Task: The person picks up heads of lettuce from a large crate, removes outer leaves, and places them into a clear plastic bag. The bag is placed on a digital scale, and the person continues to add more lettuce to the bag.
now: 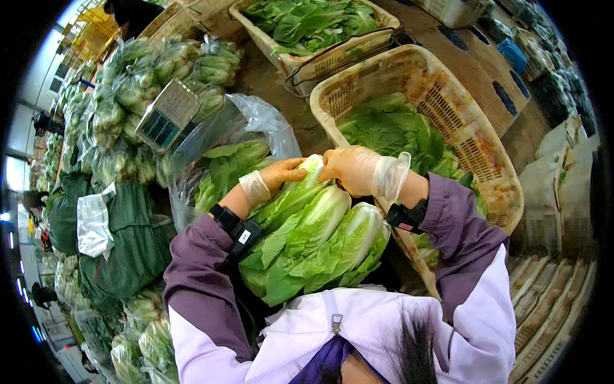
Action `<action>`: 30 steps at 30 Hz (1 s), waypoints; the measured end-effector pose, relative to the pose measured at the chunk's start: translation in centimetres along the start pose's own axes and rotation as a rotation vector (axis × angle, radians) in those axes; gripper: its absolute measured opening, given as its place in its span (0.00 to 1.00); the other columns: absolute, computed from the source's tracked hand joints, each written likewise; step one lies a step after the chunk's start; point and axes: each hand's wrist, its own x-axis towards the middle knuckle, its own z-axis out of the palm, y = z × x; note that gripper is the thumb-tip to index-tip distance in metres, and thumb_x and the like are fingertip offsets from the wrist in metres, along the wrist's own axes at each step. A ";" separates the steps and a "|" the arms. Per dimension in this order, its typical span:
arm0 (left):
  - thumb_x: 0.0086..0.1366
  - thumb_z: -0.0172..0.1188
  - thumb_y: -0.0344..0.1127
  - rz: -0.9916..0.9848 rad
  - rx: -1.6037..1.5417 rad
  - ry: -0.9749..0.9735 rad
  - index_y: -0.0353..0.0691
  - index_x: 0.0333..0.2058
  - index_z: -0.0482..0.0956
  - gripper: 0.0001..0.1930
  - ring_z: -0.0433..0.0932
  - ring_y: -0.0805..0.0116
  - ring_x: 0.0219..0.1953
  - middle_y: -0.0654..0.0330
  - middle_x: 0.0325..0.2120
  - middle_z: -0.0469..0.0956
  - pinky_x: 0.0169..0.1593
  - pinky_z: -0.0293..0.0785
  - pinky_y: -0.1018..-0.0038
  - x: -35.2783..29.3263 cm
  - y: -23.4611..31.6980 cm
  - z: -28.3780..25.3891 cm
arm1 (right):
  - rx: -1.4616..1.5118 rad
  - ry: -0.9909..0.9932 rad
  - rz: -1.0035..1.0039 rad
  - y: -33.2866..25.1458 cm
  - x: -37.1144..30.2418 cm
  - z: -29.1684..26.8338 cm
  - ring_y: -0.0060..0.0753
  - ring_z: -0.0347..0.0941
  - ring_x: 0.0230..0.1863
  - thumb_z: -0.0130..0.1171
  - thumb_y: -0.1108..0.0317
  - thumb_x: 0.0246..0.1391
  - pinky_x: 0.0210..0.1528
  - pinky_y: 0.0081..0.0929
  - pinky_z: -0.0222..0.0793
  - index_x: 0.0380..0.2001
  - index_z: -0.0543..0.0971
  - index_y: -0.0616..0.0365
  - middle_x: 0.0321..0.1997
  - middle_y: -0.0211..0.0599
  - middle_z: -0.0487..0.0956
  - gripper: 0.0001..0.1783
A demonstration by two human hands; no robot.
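My two gloved hands meet at the white stem end of a long, leafy Chinese cabbage [284, 206]. My right hand [353, 170] pinches that end with curled fingers. My left hand [280, 174] closes around its left side, thumb and fingers towards the tip. Just below, against my front, lie more loose cabbage heads [339, 246], white ribs upward. Beyond my left hand stands a clear plastic bag [262, 118], its mouth wide, with green heads [233, 165] inside. To the right, a dirty cream plastic crate [476, 144] holds further cabbages [400, 131].
Another crate [348, 57] of leafy greens is at the top. A scale display [167, 115] stands beside piled bagged cabbages [128, 96]. Dark green sacks [128, 237] with a white plastic bag [94, 221] on them lie left. Slatted crates [553, 313] are at lower right.
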 end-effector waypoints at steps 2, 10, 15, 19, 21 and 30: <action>0.53 0.62 0.48 -0.014 -0.018 0.011 0.36 0.57 0.58 0.37 0.70 0.68 0.49 0.59 0.50 0.69 0.52 0.67 0.69 0.1 -0.3 -0.6 | -0.117 0.011 -0.065 0.2 0.6 -0.1 0.44 0.71 0.39 0.57 0.74 0.40 0.38 0.34 0.68 0.34 0.79 0.51 0.34 0.38 0.75 0.13; 0.48 0.66 0.42 0.003 0.079 0.004 0.36 0.58 0.57 0.40 0.69 0.70 0.49 0.59 0.49 0.68 0.52 0.66 0.72 0.0 -1.0 -1.7 | 0.411 0.660 0.084 4.3 5.8 -6.0 0.25 0.71 0.19 0.50 0.73 0.45 0.23 0.25 0.66 0.23 0.78 0.57 0.19 0.33 0.77 0.06; 0.47 0.66 0.39 0.053 0.318 0.115 0.34 0.57 0.58 0.39 0.68 0.68 0.47 0.58 0.47 0.69 0.52 0.63 0.73 -0.1 0.5 0.2 | 0.064 0.614 0.509 13.5 12.2 -16.5 0.27 0.71 0.20 0.49 0.65 0.50 0.24 0.26 0.68 0.23 0.79 0.53 0.22 0.33 0.77 0.10; 0.44 0.66 0.37 0.102 0.505 0.300 0.34 0.56 0.59 0.40 0.68 0.67 0.47 0.57 0.47 0.69 0.52 0.62 0.74 -1.5 0.8 0.9 | 0.403 0.544 0.154 11.2 6.9 -5.6 0.33 0.73 0.29 0.53 0.58 0.50 0.32 0.29 0.70 0.29 0.76 0.54 0.27 0.38 0.77 0.11; 0.43 0.67 0.37 0.205 0.503 0.271 0.35 0.55 0.59 0.40 0.68 0.68 0.47 0.56 0.47 0.68 0.52 0.63 0.74 -1.3 0.2 0.4 | 0.384 0.279 0.252 4.2 1.9 1.9 0.42 0.74 0.30 0.55 0.48 0.46 0.34 0.35 0.69 0.21 0.76 0.56 0.25 0.42 0.77 0.20; 0.41 0.69 0.40 0.168 0.746 0.393 0.37 0.54 0.61 0.40 0.69 0.66 0.46 0.54 0.44 0.70 0.50 0.65 0.74 -2.5 0.4 0.8 | 0.697 0.276 0.291 -4.3 -2.2 2.3 0.49 0.72 0.36 0.61 0.60 0.43 0.39 0.35 0.69 0.36 0.76 0.57 0.38 0.47 0.69 0.17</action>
